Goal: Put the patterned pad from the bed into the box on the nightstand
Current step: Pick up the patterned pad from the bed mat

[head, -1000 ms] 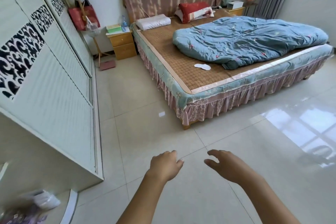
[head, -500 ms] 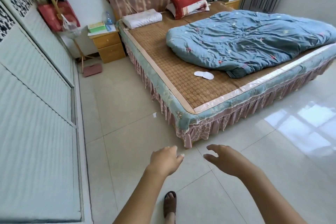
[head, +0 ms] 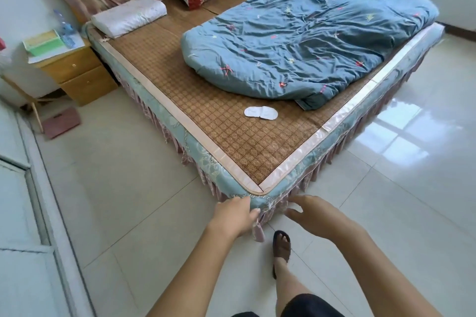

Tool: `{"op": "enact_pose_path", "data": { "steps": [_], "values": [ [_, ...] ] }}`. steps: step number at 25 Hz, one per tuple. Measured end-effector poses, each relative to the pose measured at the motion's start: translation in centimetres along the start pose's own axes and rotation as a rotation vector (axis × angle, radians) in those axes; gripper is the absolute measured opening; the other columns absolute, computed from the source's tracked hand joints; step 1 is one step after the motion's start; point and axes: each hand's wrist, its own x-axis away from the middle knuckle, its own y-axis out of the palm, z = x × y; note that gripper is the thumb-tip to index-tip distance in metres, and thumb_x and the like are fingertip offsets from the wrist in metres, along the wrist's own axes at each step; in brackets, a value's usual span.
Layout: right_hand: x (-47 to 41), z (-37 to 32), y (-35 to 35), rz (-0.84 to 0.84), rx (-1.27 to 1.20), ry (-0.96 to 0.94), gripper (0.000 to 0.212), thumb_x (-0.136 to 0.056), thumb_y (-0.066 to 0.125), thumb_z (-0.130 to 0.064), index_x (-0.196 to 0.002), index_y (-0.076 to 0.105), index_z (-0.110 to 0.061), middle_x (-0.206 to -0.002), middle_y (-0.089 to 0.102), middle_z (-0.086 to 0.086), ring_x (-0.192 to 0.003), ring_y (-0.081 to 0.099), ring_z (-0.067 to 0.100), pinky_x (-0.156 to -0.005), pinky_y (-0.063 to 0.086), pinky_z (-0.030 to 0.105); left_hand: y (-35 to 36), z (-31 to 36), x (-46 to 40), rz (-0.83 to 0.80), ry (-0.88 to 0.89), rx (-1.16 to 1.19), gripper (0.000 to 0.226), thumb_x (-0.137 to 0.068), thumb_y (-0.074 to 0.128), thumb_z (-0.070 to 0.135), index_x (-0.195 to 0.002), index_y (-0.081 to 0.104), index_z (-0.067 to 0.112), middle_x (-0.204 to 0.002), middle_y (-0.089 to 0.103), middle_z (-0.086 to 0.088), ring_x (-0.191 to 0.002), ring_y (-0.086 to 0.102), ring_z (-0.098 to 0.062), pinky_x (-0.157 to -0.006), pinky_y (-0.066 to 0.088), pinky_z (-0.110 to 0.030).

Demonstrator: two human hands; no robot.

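I am standing at the foot corner of the bed [head: 231, 136], woven mat bare on my side. Blue quilt [head: 304, 41] is heaped just behind the patterned pad [head: 261, 112], so a careless reach may be dragging quilt edge along. Nightstand [head: 74, 72] is sitting well apart, by the headboard; the green box [head: 43, 42] on it is crowded by a bottle [head: 64, 29], easy to knock. Pad looks thin and floppy, likely folding or slipping. My left hand [head: 235, 216] is loosely curled, holding nothing; my right hand [head: 318, 216] is spread, empty
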Motion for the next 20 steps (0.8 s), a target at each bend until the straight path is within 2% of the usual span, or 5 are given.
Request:
{"op": "enact_pose_path", "data": {
  "steps": [6, 12, 16, 18, 20],
  "values": [
    [-14.1, 3.3, -8.0, 0.008, -0.014, 0.026, 0.049, -0.094, 0.043, -0.044, -0.137, 0.042, -0.022, -0.133, 0.056, 0.007, -0.117, 0.056, 0.025, -0.095, 0.049, 0.038, -5.0, 0.7, -16.0, -0.052, 0.016, -0.023, 0.036, -0.095, 0.035, 0.038, -0.108, 0.051, 0.009, -0.118, 0.062, -0.015, -0.107, 0.058, -0.032, -0.085, 0.045, -0.040],
    [-26.8, 7.0, -15.6, -0.029, 0.046, 0.036, 0.044, -0.095, 0.041, -0.044, -0.130, 0.047, -0.019, -0.129, 0.057, 0.006, -0.113, 0.057, 0.025, -0.092, 0.050, 0.039, -9.9, 3.0, -32.9, -0.132, -0.019, -0.065, 0.040, -0.095, 0.032, 0.042, -0.115, 0.050, 0.011, -0.121, 0.061, -0.012, -0.108, 0.058, -0.030, -0.086, 0.046, -0.041],
    [-33.7, 8.1, -16.7, -0.043, 0.026, 0.044, 0.044, -0.094, 0.041, -0.043, -0.132, 0.044, -0.022, -0.127, 0.057, 0.005, -0.115, 0.056, 0.025, -0.092, 0.050, 0.038, -10.8, 2.6, -43.6, -0.126, -0.014, -0.069, 0.041, -0.096, 0.033, 0.037, -0.123, 0.047, 0.010, -0.126, 0.058, -0.013, -0.112, 0.056, -0.029, -0.092, 0.046, -0.044],
    [-37.8, 9.0, -15.9, -0.053, 0.035, 0.052, 0.044, -0.094, 0.039, -0.046, -0.133, 0.042, -0.024, -0.124, 0.057, 0.002, -0.114, 0.057, 0.024, -0.089, 0.049, 0.035, -10.0, 2.2, -49.7, -0.118, -0.003, -0.083, 0.048, -0.096, 0.035, 0.033, -0.137, 0.035, 0.009, -0.139, 0.047, -0.016, -0.125, 0.047, -0.031, -0.103, 0.040, -0.048],
    [-42.2, 10.1, -14.9, -0.056, 0.047, 0.064, 0.044, -0.094, 0.037, -0.047, -0.131, 0.043, -0.025, -0.123, 0.057, 0.000, -0.113, 0.057, 0.022, -0.088, 0.049, 0.034, -8.2, 1.6, -56.1, -0.110, 0.032, -0.077, 0.060, -0.095, 0.039, 0.033, -0.147, 0.015, 0.013, -0.153, 0.027, -0.015, -0.139, 0.029, -0.031, -0.113, 0.029, -0.050]
  ]
}}
